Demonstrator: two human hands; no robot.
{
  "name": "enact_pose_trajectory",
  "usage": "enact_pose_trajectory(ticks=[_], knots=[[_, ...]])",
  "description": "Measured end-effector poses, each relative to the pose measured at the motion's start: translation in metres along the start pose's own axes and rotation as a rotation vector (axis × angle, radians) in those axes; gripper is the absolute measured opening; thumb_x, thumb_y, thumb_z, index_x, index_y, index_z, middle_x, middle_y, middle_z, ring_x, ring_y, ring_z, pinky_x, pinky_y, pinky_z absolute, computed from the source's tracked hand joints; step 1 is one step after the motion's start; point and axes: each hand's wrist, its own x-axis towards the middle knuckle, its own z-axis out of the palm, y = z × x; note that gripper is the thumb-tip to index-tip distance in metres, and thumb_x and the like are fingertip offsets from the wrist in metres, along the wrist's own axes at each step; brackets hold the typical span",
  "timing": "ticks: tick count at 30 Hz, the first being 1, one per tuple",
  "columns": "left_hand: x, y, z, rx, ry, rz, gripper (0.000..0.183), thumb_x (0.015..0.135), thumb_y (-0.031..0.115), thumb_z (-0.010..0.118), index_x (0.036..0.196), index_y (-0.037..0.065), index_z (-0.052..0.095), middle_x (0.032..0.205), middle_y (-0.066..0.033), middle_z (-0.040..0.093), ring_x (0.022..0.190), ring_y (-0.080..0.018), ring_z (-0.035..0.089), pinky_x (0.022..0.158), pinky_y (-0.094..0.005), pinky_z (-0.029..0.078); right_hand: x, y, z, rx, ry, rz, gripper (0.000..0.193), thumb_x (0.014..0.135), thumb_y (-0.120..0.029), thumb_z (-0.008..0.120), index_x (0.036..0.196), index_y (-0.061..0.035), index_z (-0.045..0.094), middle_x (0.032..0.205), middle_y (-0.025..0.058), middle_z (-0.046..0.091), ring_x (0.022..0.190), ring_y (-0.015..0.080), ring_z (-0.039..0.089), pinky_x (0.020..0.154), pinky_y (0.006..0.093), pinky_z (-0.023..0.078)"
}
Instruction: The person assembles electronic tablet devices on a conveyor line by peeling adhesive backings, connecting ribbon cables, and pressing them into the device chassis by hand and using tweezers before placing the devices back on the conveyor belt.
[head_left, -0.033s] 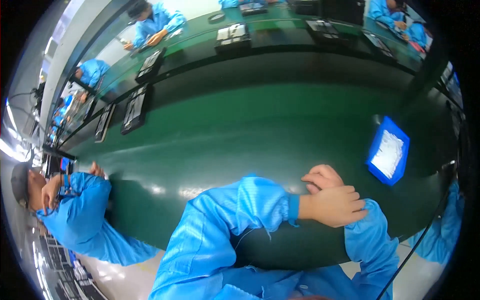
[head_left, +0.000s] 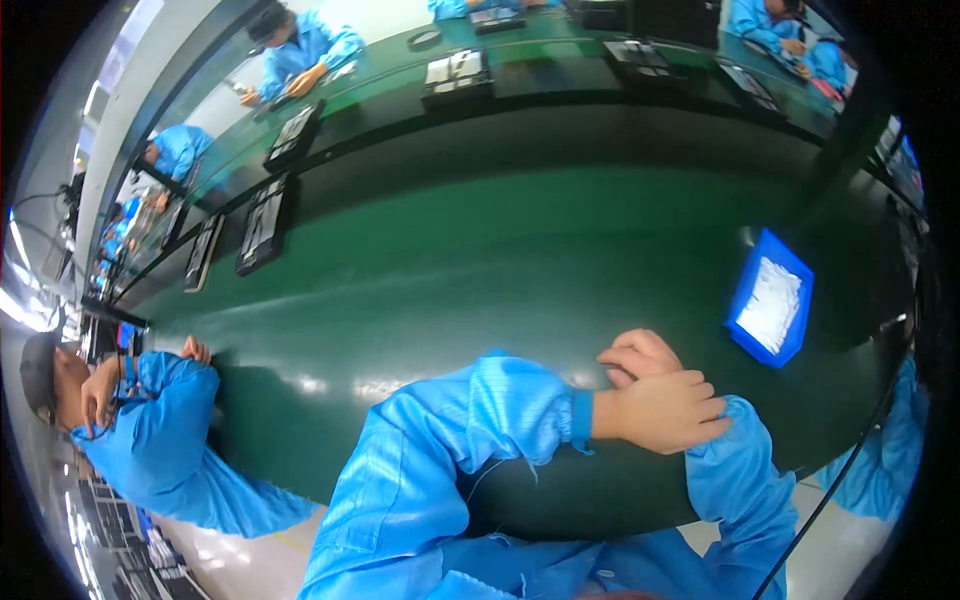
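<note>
The left hand (head_left: 660, 412) lay across the base of the loosely extended, empty right hand (head_left: 642, 354), its grip unclear. No handling was under way: white pieces (head_left: 772, 300) lay untouched in the blue bin (head_left: 755, 344), right on the bench (head_left: 450, 270)

Left hand (head_left: 665, 410): lying across the right wrist, fingers (head_left: 712, 408) touching the right sleeve (head_left: 735, 475)
Right hand (head_left: 645, 353): curling over the tabletop (head_left: 450, 290) just beyond the left fingers
Blue bin (head_left: 760, 347): sitting right of the fingers, holding white pieces (head_left: 772, 300)
Black tray (head_left: 262, 225): lying well left of the fingers, farther back
Co-worker (head_left: 155, 440): bending an arm far left of the fingers
</note>
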Motion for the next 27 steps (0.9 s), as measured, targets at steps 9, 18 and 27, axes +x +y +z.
enact_pose_trajectory(ticks=[9, 18, 27], knots=[[0.005, 0.000, -0.001, 0.007, -0.014, 0.024, 0.033, 0.078, 0.023, 0.060, 0.107, 0.007, 0.063, 0.088, -0.0062, 0.058, 0.076, -0.0215, 0.057, 0.070, -0.0343, 0.043, -0.002, -0.002, -0.009, -0.040, -0.053, 0.022, 0.026, 0.071, -0.004, 0.072, 0.097, -0.0063, 0.069, 0.095, 0.0103, 0.059, 0.087, 0.0295, 0.058, 0.072, 0.0387, 0.048], [0.005, 0.000, -0.001, 0.006, -0.018, 0.010, 0.033, 0.078, 0.022, 0.060, 0.107, 0.007, 0.063, 0.088, -0.0064, 0.059, 0.077, -0.0212, 0.057, 0.070, -0.0335, 0.043, -0.002, -0.002, -0.008, -0.047, -0.060, 0.030, 0.027, 0.071, -0.004, 0.073, 0.098, -0.0067, 0.069, 0.097, 0.0100, 0.058, 0.087, 0.0289, 0.058, 0.072, 0.0390, 0.049], [0.005, 0.000, 0.001, 0.017, -0.004, 0.014, 0.032, 0.077, 0.022, 0.061, 0.105, 0.007, 0.064, 0.088, -0.0058, 0.059, 0.076, -0.0203, 0.057, 0.070, -0.0329, 0.043, -0.004, 0.005, -0.005, -0.034, -0.031, -0.026, 0.028, 0.070, -0.004, 0.072, 0.098, -0.0066, 0.070, 0.095, 0.0107, 0.059, 0.085, 0.0292, 0.057, 0.069, 0.0385, 0.048]])
